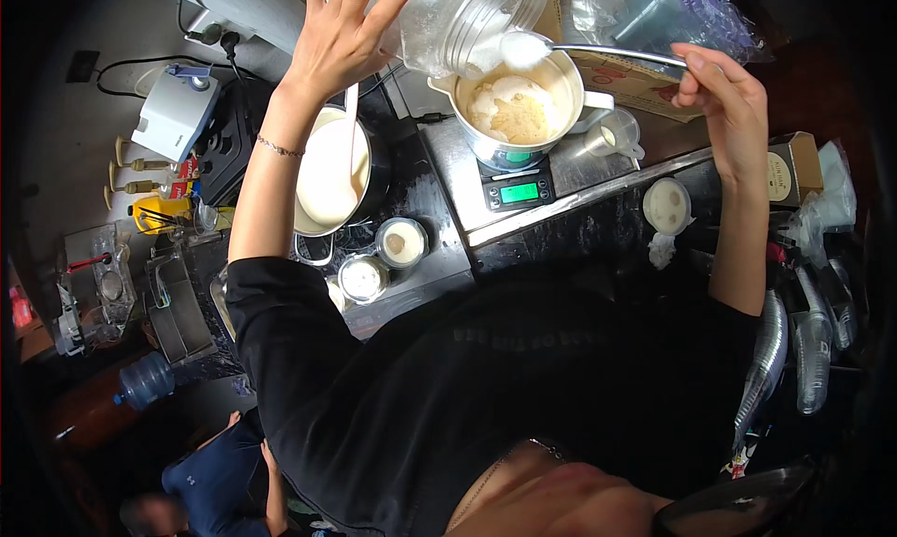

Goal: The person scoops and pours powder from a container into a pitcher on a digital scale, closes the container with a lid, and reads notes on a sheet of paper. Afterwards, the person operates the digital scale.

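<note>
My left hand [343, 36] holds a large clear plastic jar [448, 22], tipped so that its mouth faces right. White powder lies inside near the jar's lower lip. In my right hand [729, 92] is the handle of a metal spoon [617, 51]. The spoon's bowl carries a heap of white powder [524, 49] at the jar's mouth, above a pitcher [483, 143]. Pale foam and a tan mass show inside that pitcher. It stands on a black digital scale [520, 195] with a lit green display.
Left of the pitcher, a dark pot [376, 176] contains creamy liquid and a white spatula [352, 124]. Filled cups [401, 243] stand below it. A measuring cup [611, 134], a cardboard box [631, 89] and a lidded tub [666, 206] are at right. Another person [217, 477] is at lower left.
</note>
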